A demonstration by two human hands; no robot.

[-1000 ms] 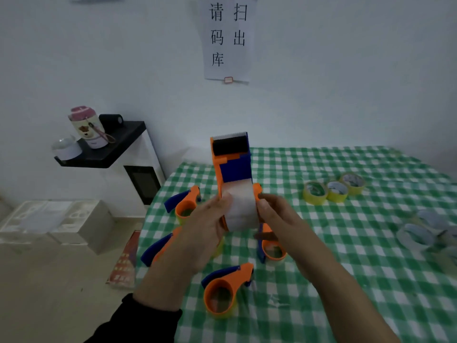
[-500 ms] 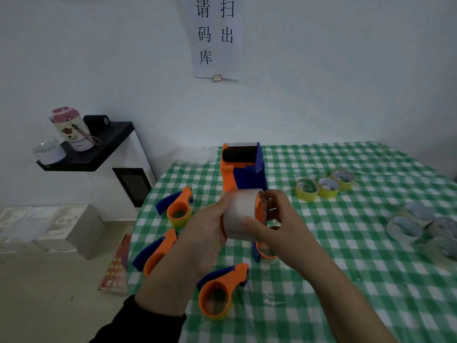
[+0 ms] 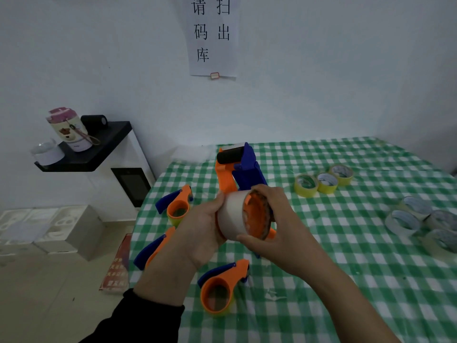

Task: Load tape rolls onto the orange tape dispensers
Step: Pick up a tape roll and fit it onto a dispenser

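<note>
- My left hand [image 3: 200, 226] wraps the white tape roll [image 3: 232, 214] from its left side. Its fingers are curled behind the roll and the thumb lies along the upper edge.
- My right hand [image 3: 277, 233] grips the same roll from the right. The thumb presses the lower rim and the other fingers arch over the top, so the roll is pinched between them.
- The roll sits around the orange hub [image 3: 257, 214] of the held dispenser [image 3: 226, 179]. It is raised in the air over the near left part of the table [image 3: 346, 268], and its open face is turned toward my right palm.
- The blue handle [image 3: 249, 174] and black roller [image 3: 230, 155] of that dispenser stand up behind the roll, tilted away from me.
- Three more orange dispensers lie on the green checked cloth near the table's left edge:
  - the far dispenser [image 3: 179, 206] is to the left of my left hand
  - the edge dispenser [image 3: 154, 248] is partly behind my left forearm
  - the near dispenser [image 3: 220, 288] is between my two forearms
- Three yellow tape rolls [image 3: 322, 181] stand in a touching row, further back and to the right of my hands.
- A cluster of pale tape rolls [image 3: 420, 219] sits near the right edge, well apart from the yellow ones.
- Left of the table, a black shelf [image 3: 103, 147] carries a pink-lidded cup [image 3: 69, 129] and a black cylinder [image 3: 94, 122].
- A paper sign [image 3: 212, 35] hangs on the wall above.
</note>
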